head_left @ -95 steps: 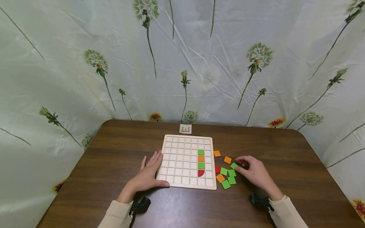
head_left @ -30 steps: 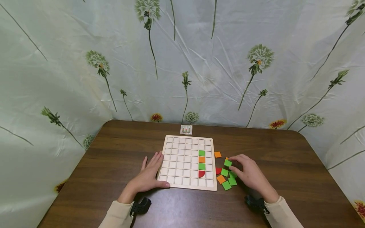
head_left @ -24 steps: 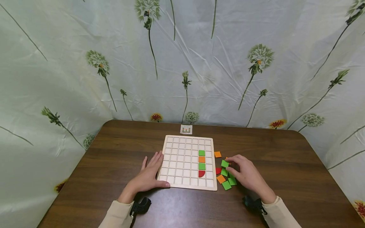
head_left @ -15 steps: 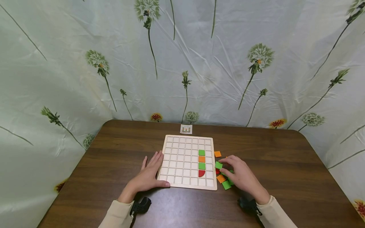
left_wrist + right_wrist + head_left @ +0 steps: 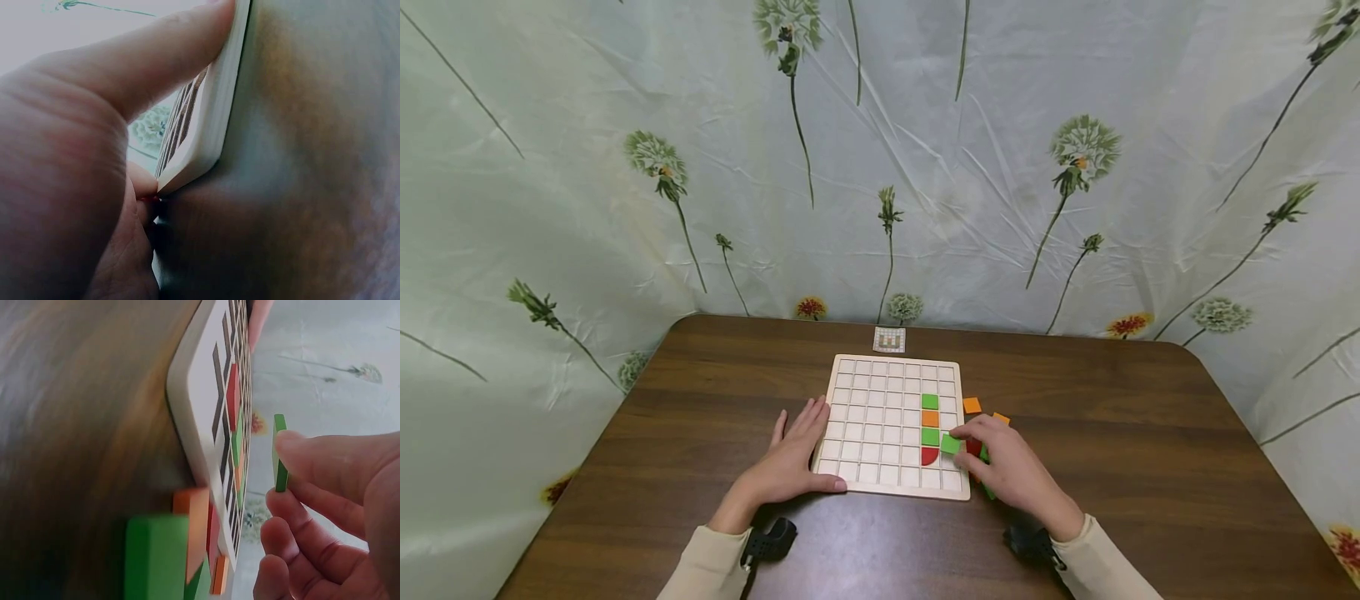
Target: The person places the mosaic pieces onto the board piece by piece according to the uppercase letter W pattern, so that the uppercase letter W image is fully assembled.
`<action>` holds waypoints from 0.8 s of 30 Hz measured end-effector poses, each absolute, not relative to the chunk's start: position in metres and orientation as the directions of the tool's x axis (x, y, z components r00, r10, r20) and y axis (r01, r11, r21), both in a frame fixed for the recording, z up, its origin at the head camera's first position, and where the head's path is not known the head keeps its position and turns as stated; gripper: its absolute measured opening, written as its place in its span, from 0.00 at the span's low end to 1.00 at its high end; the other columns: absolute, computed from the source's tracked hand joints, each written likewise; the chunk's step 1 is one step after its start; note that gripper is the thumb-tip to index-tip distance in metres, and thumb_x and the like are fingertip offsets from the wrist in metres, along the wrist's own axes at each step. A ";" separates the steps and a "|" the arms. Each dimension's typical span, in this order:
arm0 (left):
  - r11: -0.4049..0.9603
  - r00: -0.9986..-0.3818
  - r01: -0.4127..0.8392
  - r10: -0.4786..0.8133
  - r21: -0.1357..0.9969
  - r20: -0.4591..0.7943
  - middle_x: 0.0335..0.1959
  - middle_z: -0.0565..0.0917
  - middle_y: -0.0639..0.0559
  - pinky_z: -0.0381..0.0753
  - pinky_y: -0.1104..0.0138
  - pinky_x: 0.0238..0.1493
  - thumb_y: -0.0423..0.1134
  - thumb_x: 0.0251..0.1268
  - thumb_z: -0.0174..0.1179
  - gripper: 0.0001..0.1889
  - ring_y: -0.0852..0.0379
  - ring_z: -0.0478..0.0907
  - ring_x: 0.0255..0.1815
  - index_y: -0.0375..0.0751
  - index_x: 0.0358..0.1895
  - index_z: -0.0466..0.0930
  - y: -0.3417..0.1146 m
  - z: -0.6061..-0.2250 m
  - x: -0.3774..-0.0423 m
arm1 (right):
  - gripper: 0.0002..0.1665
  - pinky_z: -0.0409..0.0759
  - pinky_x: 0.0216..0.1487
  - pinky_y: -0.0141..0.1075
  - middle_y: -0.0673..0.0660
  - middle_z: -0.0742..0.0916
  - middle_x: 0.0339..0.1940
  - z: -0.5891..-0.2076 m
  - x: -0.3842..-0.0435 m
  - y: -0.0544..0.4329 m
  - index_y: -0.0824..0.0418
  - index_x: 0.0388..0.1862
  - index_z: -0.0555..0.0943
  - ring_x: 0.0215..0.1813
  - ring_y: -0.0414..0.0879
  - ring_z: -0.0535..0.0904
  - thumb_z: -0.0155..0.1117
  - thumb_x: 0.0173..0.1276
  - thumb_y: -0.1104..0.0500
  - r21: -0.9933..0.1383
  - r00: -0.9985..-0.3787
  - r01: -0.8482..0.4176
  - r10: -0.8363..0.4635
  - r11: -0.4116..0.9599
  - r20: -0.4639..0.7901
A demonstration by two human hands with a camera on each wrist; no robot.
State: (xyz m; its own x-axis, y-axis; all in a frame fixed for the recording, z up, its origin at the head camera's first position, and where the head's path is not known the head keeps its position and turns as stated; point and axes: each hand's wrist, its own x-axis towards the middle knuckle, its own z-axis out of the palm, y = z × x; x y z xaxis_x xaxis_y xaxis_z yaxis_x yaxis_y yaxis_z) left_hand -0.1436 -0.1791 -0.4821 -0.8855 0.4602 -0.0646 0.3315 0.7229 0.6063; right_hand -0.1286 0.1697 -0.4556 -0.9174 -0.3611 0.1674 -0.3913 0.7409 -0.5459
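Note:
A pale wooden grid board (image 5: 872, 415) lies on the table. My left hand (image 5: 786, 467) rests at its near left corner, fingers extended along the left side and thumb on the near edge. Between thumb and fingertips, my right hand (image 5: 1011, 467) pinches a green square tile (image 5: 951, 443) above the right-hand columns; the right wrist view shows this tile (image 5: 280, 453) held clear of the board. One column of the board carries a green tile (image 5: 930, 402), an orange tile (image 5: 930, 418), another green tile (image 5: 930, 436) and a red rounded piece (image 5: 929, 456).
Right of the board lie loose pieces: an orange tile (image 5: 972, 405), a second orange tile (image 5: 1001, 418), a red piece (image 5: 973, 447) and others partly hidden under the right hand. A small printed grid card (image 5: 889, 339) sits behind the board. Patterned fabric (image 5: 880, 167) hangs beyond the table.
Having picked the green tile from the loose pieces, my right hand has carried it left, over the pile and onto the board's area. The left hand has stayed at the corner.

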 end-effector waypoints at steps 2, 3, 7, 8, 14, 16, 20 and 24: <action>0.720 -0.885 0.332 0.462 0.610 -0.064 0.83 0.42 0.40 0.23 0.39 0.72 0.66 0.51 0.71 0.65 0.42 0.35 0.83 0.32 0.80 0.43 -0.179 -0.482 -0.144 | 0.16 0.78 0.45 0.39 0.48 0.85 0.45 -0.456 -0.128 0.166 0.57 0.50 0.87 0.43 0.43 0.77 0.76 0.62 0.59 -0.531 -0.908 -0.413 -0.378 0.740 0.179; 0.721 -0.885 0.331 0.462 0.609 -0.065 0.83 0.42 0.40 0.23 0.40 0.72 0.66 0.51 0.71 0.65 0.42 0.35 0.83 0.32 0.80 0.43 -0.179 -0.482 -0.144 | 0.16 0.78 0.45 0.39 0.48 0.85 0.45 -0.456 -0.128 0.164 0.57 0.50 0.87 0.43 0.43 0.77 0.76 0.62 0.59 -0.525 -0.904 -0.421 -0.385 0.739 0.183; 0.722 -0.885 0.333 0.462 0.607 -0.063 0.83 0.42 0.40 0.23 0.40 0.72 0.66 0.51 0.71 0.65 0.42 0.35 0.83 0.32 0.80 0.42 -0.179 -0.482 -0.144 | 0.16 0.78 0.45 0.38 0.47 0.84 0.44 -0.456 -0.127 0.158 0.57 0.50 0.87 0.42 0.43 0.75 0.75 0.63 0.58 -0.527 -0.899 -0.431 -0.402 0.733 0.175; 0.724 -0.885 0.334 0.461 0.603 -0.063 0.83 0.42 0.40 0.24 0.40 0.73 0.66 0.51 0.71 0.65 0.42 0.36 0.83 0.32 0.80 0.43 -0.179 -0.482 -0.144 | 0.16 0.78 0.44 0.37 0.46 0.84 0.44 -0.455 -0.127 0.157 0.57 0.50 0.87 0.41 0.42 0.75 0.75 0.64 0.58 -0.528 -0.898 -0.431 -0.404 0.732 0.174; 0.731 -0.887 0.326 0.456 0.600 -0.075 0.83 0.41 0.42 0.23 0.41 0.73 0.67 0.51 0.71 0.65 0.44 0.34 0.83 0.33 0.81 0.42 -0.179 -0.481 -0.144 | 0.14 0.78 0.44 0.38 0.46 0.84 0.43 -0.457 -0.129 0.151 0.57 0.50 0.87 0.42 0.42 0.77 0.73 0.65 0.59 -0.514 -0.874 -0.478 -0.444 0.712 0.198; 0.729 -0.886 0.328 0.458 0.601 -0.072 0.83 0.41 0.41 0.23 0.41 0.73 0.67 0.51 0.71 0.65 0.44 0.34 0.83 0.32 0.81 0.42 -0.179 -0.481 -0.144 | 0.13 0.79 0.45 0.38 0.46 0.84 0.43 -0.458 -0.130 0.149 0.58 0.49 0.87 0.43 0.42 0.77 0.73 0.65 0.59 -0.503 -0.861 -0.503 -0.462 0.703 0.215; 0.723 -0.885 0.334 0.461 0.605 -0.062 0.83 0.41 0.41 0.23 0.40 0.73 0.67 0.51 0.71 0.65 0.43 0.35 0.83 0.32 0.80 0.42 -0.179 -0.481 -0.144 | 0.13 0.78 0.44 0.37 0.47 0.84 0.42 -0.460 -0.131 0.145 0.58 0.48 0.88 0.42 0.41 0.77 0.73 0.65 0.60 -0.492 -0.849 -0.523 -0.476 0.696 0.228; 0.724 -0.886 0.332 0.459 0.604 -0.064 0.83 0.41 0.41 0.23 0.41 0.73 0.67 0.50 0.71 0.65 0.43 0.35 0.83 0.32 0.81 0.42 -0.179 -0.481 -0.143 | 0.13 0.77 0.44 0.37 0.47 0.84 0.42 -0.460 -0.132 0.140 0.57 0.48 0.88 0.43 0.41 0.75 0.73 0.64 0.60 -0.476 -0.845 -0.529 -0.489 0.703 0.216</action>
